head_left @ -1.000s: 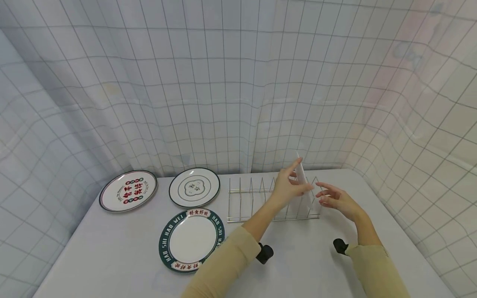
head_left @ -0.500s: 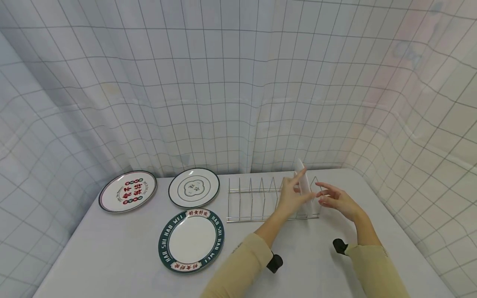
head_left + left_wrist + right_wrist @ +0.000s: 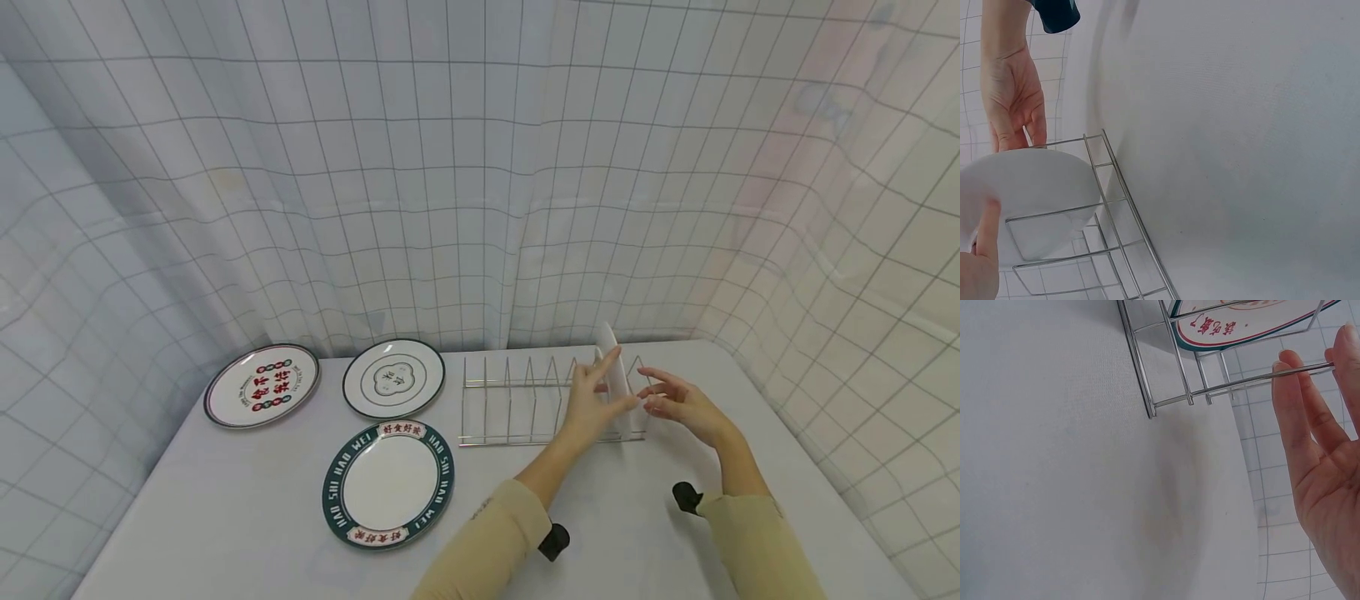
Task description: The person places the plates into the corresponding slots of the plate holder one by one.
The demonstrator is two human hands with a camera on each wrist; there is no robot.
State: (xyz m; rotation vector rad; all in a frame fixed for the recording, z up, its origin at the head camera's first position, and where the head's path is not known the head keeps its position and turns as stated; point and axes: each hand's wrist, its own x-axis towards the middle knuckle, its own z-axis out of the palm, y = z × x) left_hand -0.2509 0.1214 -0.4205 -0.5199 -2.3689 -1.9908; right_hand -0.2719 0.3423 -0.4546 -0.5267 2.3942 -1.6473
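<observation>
A white plate (image 3: pixel 617 375) stands on edge, slightly tilted, between the wires at the right end of a metal wire dish rack (image 3: pixel 517 439). My left hand (image 3: pixel 588 408) holds it by the rim, index finger high and thumb toward the near side. Its plain underside (image 3: pixel 1041 175) faces the left wrist camera; the right wrist view catches red lettering and a green rim on the plate (image 3: pixel 1229 331). My right hand (image 3: pixel 684 408) pinches the rack's end wire (image 3: pixel 1260 378) between fingertips and thumb.
Left of the rack, three plates lie flat: a green-rimmed one (image 3: pixel 388 483) in front, a dark-rimmed one (image 3: pixel 393 379) behind it, and one with red lettering (image 3: pixel 262 387) at far left. A grid-patterned curtain (image 3: pixel 480 208) hangs behind the white table (image 3: pixel 225 517).
My left hand has moved right and down with the plate, which now sits lower in the rack. The right hand has stayed at the rack's end.
</observation>
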